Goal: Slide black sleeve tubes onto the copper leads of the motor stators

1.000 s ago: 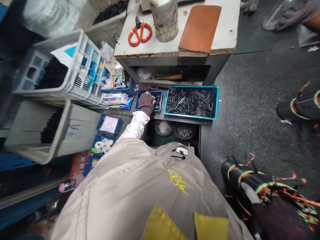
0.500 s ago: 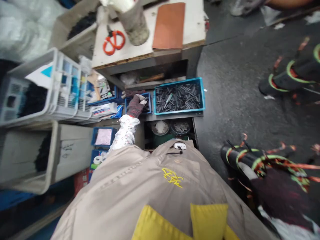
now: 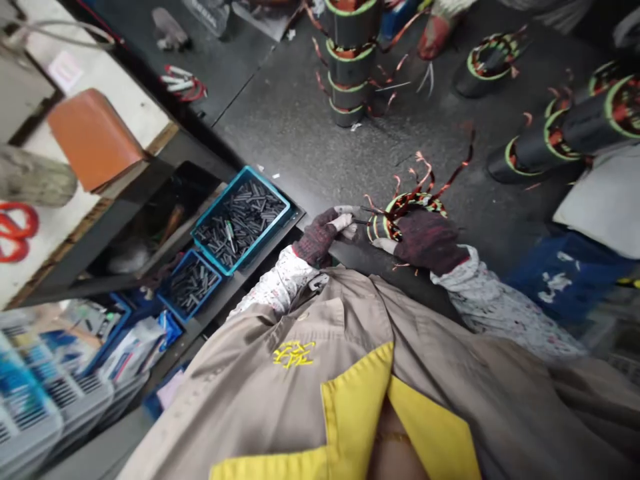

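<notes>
Wound core (image 3: 400, 207): toward 3 o'clock from the left hand (image 3: 327, 233); right hand (image 3: 430, 243) clamped on its side. Left hand's grip: fingertips together, pinching a thin dark piece (image 3: 361, 221). Hazards, judged: loose copper leads (image 3: 425, 170), at 1 o'clock, might snag and bend; a slack pinch could drop the piece.

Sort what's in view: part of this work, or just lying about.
In work:
wire-wound cylinder, in the right hand
thin dark piece, at the left hand
probably black pieces, small blue tray

Apparently lying about:
red scissor handles
brown notebook
</notes>
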`<state>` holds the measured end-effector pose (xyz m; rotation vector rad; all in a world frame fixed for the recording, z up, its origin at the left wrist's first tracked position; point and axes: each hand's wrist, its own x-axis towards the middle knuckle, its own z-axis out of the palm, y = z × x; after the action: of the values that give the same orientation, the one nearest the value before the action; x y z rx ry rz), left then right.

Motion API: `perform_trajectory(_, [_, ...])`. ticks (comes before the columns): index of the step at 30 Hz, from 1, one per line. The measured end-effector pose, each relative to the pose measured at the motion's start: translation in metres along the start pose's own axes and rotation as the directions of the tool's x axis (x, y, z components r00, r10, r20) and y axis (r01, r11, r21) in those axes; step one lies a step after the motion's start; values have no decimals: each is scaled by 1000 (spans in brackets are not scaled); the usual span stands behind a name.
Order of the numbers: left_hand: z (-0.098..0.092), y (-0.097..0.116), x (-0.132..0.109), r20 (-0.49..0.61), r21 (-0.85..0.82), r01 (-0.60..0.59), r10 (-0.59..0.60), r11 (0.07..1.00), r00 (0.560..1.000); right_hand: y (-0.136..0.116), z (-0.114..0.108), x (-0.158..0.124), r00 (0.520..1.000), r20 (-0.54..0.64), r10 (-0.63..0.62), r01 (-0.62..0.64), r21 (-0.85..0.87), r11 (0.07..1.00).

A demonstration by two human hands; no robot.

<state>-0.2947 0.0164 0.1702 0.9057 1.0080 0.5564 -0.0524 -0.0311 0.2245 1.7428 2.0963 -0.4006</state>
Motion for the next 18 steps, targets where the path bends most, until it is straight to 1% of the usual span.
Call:
perform_trajectory(2, [5, 6, 5, 42, 6, -47, 46, 999, 998, 0, 3, 0, 1000, 1, -6, 6, 8, 1000])
perform_trajectory(4, [9, 12, 9, 57, 12, -89, 88, 996, 995, 1, 7, 0, 1000, -18, -13, 13, 18, 1000])
perform_trajectory(6, [12, 16, 12, 66, 28, -105, 103, 994, 992, 1, 8, 0, 1000, -23, -19, 20, 25, 999])
perform_trajectory(8, [13, 18, 15, 70, 68, -100, 96, 993, 993, 0, 6, 0, 1000, 1, -18, 18, 36, 999])
perform_trajectory(10, [11, 18, 18, 79, 136, -105, 95, 985, 992, -2, 1, -1, 999, 33, -11, 9, 55, 998])
perform_trajectory(12, [3, 19, 23, 120, 204, -170, 148, 964, 982, -3, -4, -2, 999, 45, -14, 11, 75, 997])
perform_trajectory(13, [-2, 21, 27, 160, 239, -233, 199, 942, 967, -3, -6, -2, 999, 47, -20, 16, 85, 996])
perform_trajectory(14, [-6, 23, 33, 220, 285, -311, 254, 907, 942, -3, -7, -3, 999, 44, -26, 22, 95, 995])
perform_trajectory(15, [-10, 27, 40, 300, 340, -399, 304, 852, 904, -3, -7, -3, 999, 37, -35, 31, 103, 994])
perform_trajectory(16, [-12, 31, 47, 397, 400, -487, 332, 776, 856, -2, -7, -3, 999, 30, -41, 38, 109, 993])
perform_trajectory(18, [-11, 38, 62, 583, 494, -636, 317, 593, 748, -1, -4, -1, 999, 16, -40, 38, 122, 992])
